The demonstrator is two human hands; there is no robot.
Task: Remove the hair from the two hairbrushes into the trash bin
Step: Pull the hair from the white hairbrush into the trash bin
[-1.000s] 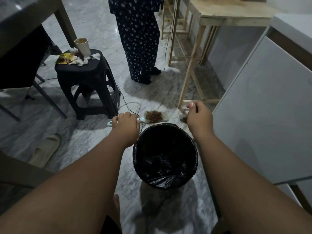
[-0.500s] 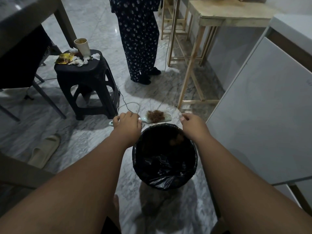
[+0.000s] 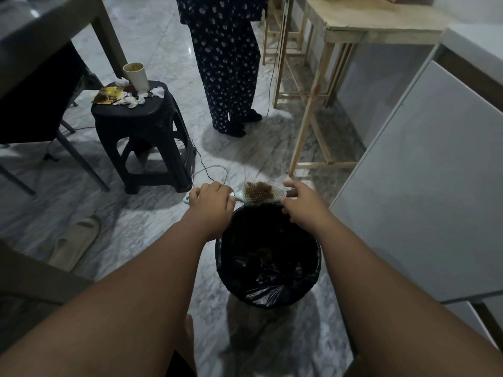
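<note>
- Our left hand gripped the pale handle of the hairbrush, fingers curled round it; the brush lay level, bristles up, over the far rim of the trash bin
- A brown clump of hair sat tangled in the bristles near the handle end
- Our right hand was at the brush's far tip, fingers loosely bent; we could not tell whether it pinched the tip or only touched it
- The bin stood on the marble floor between our forearms, lined with a black bag; a brownish tuft showed inside
- To the left stood a black plastic stool bearing a paper cup and crumpled tissues; a beige slipper lay nearer us
- A person in spotted dark clothes stood beyond the stool; a wooden desk and a white cabinet were on the right
</note>
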